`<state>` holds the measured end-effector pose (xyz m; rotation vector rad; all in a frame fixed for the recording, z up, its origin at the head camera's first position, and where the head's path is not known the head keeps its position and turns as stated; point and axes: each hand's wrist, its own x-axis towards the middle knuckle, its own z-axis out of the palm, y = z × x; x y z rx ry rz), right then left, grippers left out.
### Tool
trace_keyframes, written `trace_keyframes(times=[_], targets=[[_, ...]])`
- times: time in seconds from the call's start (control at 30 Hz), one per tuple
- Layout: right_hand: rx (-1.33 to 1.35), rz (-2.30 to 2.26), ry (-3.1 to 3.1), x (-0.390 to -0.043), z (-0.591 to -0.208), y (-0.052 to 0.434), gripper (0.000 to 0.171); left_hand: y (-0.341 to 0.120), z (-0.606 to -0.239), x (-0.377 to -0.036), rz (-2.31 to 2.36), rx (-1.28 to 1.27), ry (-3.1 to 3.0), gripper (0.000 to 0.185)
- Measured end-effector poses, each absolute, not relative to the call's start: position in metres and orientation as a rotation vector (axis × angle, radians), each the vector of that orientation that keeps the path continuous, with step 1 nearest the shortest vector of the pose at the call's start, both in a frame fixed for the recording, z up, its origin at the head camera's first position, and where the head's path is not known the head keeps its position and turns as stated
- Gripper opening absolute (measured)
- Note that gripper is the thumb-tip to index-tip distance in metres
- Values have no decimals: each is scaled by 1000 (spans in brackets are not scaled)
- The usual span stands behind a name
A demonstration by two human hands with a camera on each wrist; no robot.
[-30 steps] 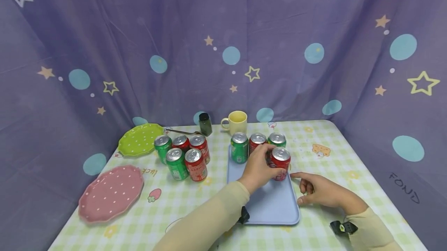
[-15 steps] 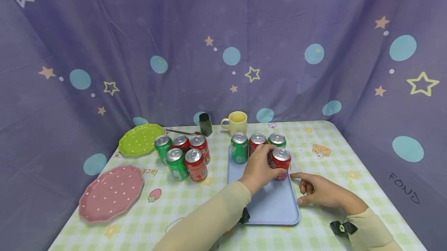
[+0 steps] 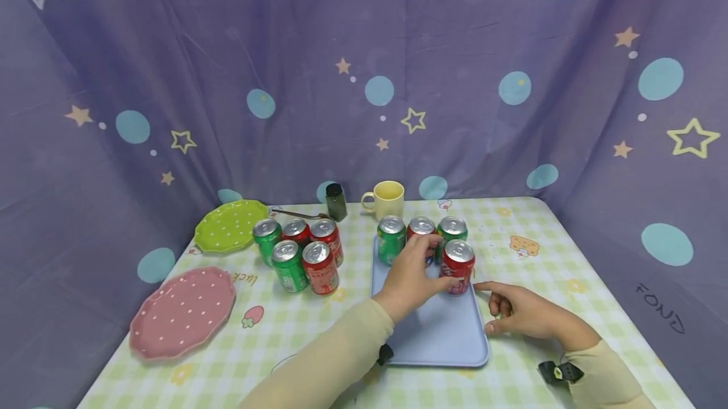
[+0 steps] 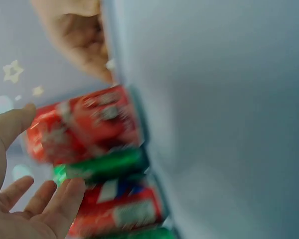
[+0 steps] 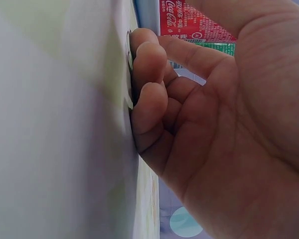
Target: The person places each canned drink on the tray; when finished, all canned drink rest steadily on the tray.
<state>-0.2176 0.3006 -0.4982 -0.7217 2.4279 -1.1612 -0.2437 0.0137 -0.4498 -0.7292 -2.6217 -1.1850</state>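
My left hand (image 3: 408,279) is over the blue tray (image 3: 440,336), fingers spread and relaxed. Its thumb tip overlaps the front red soda can (image 3: 458,270) in the head view. A gap shows between the fingers (image 4: 65,206) and that can in the left wrist view. Behind it on the tray stand a green can (image 3: 391,244), another red can (image 3: 421,227) and a second green can (image 3: 452,229), all upright. My right hand (image 3: 526,314) rests on the table, index fingertip and thumb at the tray's right edge, its other fingers (image 5: 149,104) curled and holding nothing.
Several red and green cans, among them a red one (image 3: 320,270), stand grouped left of the tray. A pink plate (image 3: 184,314) and a green plate (image 3: 230,225) lie farther left. A yellow mug (image 3: 389,197), a dark jar (image 3: 336,203) and a spoon (image 3: 298,213) are at the back.
My left hand has let go of the front red can and drawn back slightly to the left, its fingers opening. The can stays standing; my right hand has not moved.
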Motion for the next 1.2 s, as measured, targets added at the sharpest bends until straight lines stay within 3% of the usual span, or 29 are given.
trace_keyframes(times=[0.33,0.63,0.97,1.2], targets=[[-699,-1158,2436,-218,-499,302,82,-110,-418,-234,-1253,-666,-2238,52],[-697,-1161,2434,-218,-501,301,81,-218,-438,-232,-1166,-278,-2259,61],[-714,-1168,2430,-219,-501,301,80,-255,-477,-241,-1458,-183,-2456,87],[-717,-1168,2430,-218,-501,300,79,-259,-486,-244,-1494,-175,-2513,91]])
